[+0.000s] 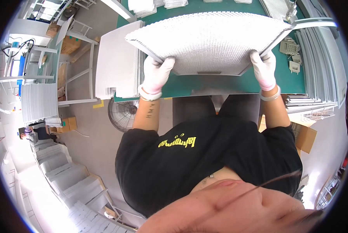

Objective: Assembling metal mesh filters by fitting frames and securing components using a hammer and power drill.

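A large grey metal mesh filter panel (209, 40) is held up over the green worktable (220, 83), its near edge toward me. My left hand (157, 75), in a white glove, grips the panel's near left corner. My right hand (264, 69), also gloved in white, grips its near right corner beside a thin metal frame strip (277, 39) along the panel's right side. Both forearms rise from my black shirt.
A stack of white panels (117, 62) lies on the table's left end. Grey frame strips (323, 66) are piled at the right, with small grey parts (290, 48) nearby. A floor fan (122, 113) stands below the table. More white stacks (65, 171) line the floor at left, where a person sits.
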{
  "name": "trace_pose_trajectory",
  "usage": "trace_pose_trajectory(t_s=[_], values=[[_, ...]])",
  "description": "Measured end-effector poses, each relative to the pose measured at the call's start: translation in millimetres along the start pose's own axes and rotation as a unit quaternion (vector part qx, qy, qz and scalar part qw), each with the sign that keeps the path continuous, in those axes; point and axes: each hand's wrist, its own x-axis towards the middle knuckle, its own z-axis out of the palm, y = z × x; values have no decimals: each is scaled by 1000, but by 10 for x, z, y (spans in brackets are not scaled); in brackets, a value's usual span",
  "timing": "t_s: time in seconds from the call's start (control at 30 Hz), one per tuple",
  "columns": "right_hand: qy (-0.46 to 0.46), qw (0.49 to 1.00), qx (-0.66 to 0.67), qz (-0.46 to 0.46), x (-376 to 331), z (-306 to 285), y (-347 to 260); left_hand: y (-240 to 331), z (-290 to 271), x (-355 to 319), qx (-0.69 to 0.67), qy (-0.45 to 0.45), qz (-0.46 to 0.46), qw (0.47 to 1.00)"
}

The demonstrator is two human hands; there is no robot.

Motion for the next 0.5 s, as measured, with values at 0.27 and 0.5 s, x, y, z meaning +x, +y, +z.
trace_pose_trajectory(t_s=[0.27, 0.5], values=[[-47, 975, -107, -188, 377, 5, -929, 798, 42, 201, 94, 11, 210, 973], [-256, 903, 56, -341, -189, -15, -1020, 810, 154, -1, 3, -447, 260, 856]])
